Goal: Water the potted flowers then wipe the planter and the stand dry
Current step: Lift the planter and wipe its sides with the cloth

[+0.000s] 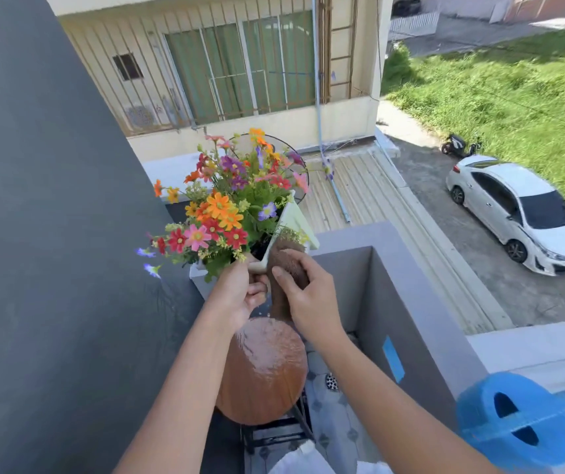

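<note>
While both hands [240, 292] lift flowers [219, 206], watering can [517, 429] sits nearby.
</note>
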`<state>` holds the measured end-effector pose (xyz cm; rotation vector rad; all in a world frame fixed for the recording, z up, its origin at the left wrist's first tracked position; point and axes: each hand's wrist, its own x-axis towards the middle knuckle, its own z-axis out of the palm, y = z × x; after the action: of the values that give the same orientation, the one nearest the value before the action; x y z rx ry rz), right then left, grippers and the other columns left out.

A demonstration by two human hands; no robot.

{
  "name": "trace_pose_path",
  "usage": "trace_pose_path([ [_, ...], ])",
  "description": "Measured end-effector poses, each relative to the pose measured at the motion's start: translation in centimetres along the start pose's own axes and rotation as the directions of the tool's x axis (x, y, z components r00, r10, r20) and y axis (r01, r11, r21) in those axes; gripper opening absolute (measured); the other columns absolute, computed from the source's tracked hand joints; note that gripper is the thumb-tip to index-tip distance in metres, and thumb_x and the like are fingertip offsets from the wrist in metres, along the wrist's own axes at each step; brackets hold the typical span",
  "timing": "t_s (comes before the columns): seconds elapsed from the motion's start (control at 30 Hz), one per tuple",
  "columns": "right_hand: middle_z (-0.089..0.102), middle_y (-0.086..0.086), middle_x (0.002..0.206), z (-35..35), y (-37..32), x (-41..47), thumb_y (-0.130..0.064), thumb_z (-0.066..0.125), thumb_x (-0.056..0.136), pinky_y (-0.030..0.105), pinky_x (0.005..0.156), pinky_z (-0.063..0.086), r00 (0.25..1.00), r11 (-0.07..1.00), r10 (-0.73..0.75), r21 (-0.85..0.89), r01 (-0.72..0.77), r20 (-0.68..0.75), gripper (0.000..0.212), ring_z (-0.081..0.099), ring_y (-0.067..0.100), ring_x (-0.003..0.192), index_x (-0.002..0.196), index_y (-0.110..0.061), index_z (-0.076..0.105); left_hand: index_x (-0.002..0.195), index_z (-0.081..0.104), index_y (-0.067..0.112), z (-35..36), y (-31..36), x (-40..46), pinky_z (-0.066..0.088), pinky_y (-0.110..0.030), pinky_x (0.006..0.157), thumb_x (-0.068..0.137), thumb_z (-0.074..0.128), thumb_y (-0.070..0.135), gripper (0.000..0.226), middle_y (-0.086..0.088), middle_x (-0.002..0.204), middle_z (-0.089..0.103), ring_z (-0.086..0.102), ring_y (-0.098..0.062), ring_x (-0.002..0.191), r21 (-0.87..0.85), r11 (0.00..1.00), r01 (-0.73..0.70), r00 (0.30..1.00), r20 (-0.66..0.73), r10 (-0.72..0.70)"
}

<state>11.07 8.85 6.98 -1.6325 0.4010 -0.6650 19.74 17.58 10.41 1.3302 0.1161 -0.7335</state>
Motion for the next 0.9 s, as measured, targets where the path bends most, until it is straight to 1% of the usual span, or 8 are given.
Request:
trace_pose_path([
  [0.07, 0.070, -0.004, 0.108, -0.2, -0.3, 1.7, -0.014, 0.067, 0.091, 0.020, 0.088, 0.048, 0.999, 1.000, -0.025, -0.013, 0.024, -0.047, 0.022, 0.064, 0.008, 0.102, 0.109, -0.027, 0.063, 0.070, 0.042, 0.012, 0.0, -0.2, 0.0, 0.018, -0.018, 0.032, 0.096, 0.039, 0.008, 0.026, -0.005, 0.060, 0.039, 0.025, -0.006, 0.035, -0.002, 1.000, 0.010, 1.000, -0.002, -0.010],
  [0.2, 0.065, 0.000, 0.094, -1.7, 1.7, 7.5, -0.024, 0.061, 0.092, 0.037, 0.077, 0.049, 0.983, 0.994, -0.032, -0.110, 0.012, -0.180, 0.022, 0.061, 0.020, 0.083, 0.113, -0.021, 0.062, 0.070, 0.043, 0.011, 0.0, -0.3, -0.2, 0.017, -0.017, 0.033, 0.099, 0.037, 0.012, 0.030, -0.006, 0.062, 0.041, 0.025, -0.006, 0.038, 0.000, 1.000, 0.030, 0.999, 0.042, -0.030],
  [0.3, 0.065, 0.005, 0.114, -2.7, 4.4, 9.4, -0.040, 0.057, 0.091, 0.052, 0.088, 0.053, 0.969, 0.989, 0.023, -0.136, -0.058, -0.246, 0.034, 0.062, 0.033, 0.102, 0.121, -0.025, 0.058, 0.068, 0.043, 0.011, 0.2, 0.1, -0.6, 0.015, -0.018, 0.035, 0.097, 0.040, 0.011, 0.029, -0.006, 0.060, 0.041, 0.024, -0.006, 0.038, -0.028, 0.999, 0.030, 0.998, 0.055, -0.028],
  [0.4, 0.062, 0.012, 0.122, -2.9, 4.8, 7.2, -0.021, 0.060, 0.095, 0.036, 0.099, 0.044, 0.966, 0.980, 0.024, -0.185, -0.074, -0.258, 0.034, 0.057, 0.028, 0.113, 0.125, -0.006, 0.058, 0.065, 0.043, 0.011, 0.1, 0.4, -0.7, 0.013, -0.018, 0.037, 0.095, 0.042, 0.009, 0.030, -0.006, 0.059, 0.042, 0.023, -0.006, 0.038, -0.055, 0.998, 0.031, 0.998, 0.053, -0.028],
  [0.5, 0.063, 0.009, 0.125, -2.5, 5.3, 5.0, -0.012, 0.061, 0.096, 0.017, 0.094, 0.038, 0.982, 0.978, 0.026, -0.199, -0.063, -0.185, 0.033, 0.056, 0.015, 0.112, 0.128, -0.004, 0.059, 0.065, 0.041, 0.011, 0.2, 0.5, -0.5, 0.015, -0.017, 0.035, 0.094, 0.040, 0.006, 0.030, -0.006, 0.060, 0.041, 0.024, -0.007, 0.038, -0.076, 0.997, 0.023, 0.999, 0.037, -0.020],
  [0.7, 0.066, 0.006, 0.107, -2.2, 4.2, 3.4, -0.005, 0.066, 0.091, 0.027, 0.090, 0.048, 0.994, 0.964, -0.111, -0.244, 0.109, 0.007, 0.027, 0.063, 0.018, 0.099, 0.118, -0.003, 0.066, 0.065, 0.040, 0.013, 0.2, 1.5, -0.3, 0.015, -0.018, 0.034, 0.094, 0.042, 0.007, 0.030, -0.007, 0.060, 0.040, 0.024, -0.007, 0.033, -0.146, 0.989, 0.017, 1.000, -0.017, -0.020],
  [0.8, 0.071, 0.005, 0.108, -1.9, 2.9, 2.4, -0.011, 0.066, 0.092, 0.030, 0.087, 0.051, 0.998, 0.980, -0.045, -0.198, 0.038, -0.031, 0.024, 0.065, 0.017, 0.096, 0.116, -0.008, 0.068, 0.068, 0.043, 0.011, 0.0, 1.3, -0.2, 0.018, -0.017, 0.031, 0.095, 0.044, 0.010, 0.027, -0.007, 0.059, 0.043, 0.025, -0.007, 0.034, -0.161, 0.987, 0.027, 1.000, -0.005, -0.029],
  [0.9, 0.070, -0.012, 0.078, -0.9, 0.5, 1.9, -0.011, 0.064, 0.093, 0.022, 0.068, 0.048, 0.999, 0.999, -0.005, -0.035, 0.003, -0.053, 0.008, 0.061, 0.004, 0.072, 0.089, -0.016, 0.069, 0.073, 0.047, 0.009, 0.6, 0.4, 0.1, 0.018, -0.016, 0.031, 0.096, 0.043, 0.012, 0.024, -0.006, 0.058, 0.043, 0.026, -0.005, 0.033, -0.115, 0.993, 0.002, 1.000, -0.008, -0.003],
])
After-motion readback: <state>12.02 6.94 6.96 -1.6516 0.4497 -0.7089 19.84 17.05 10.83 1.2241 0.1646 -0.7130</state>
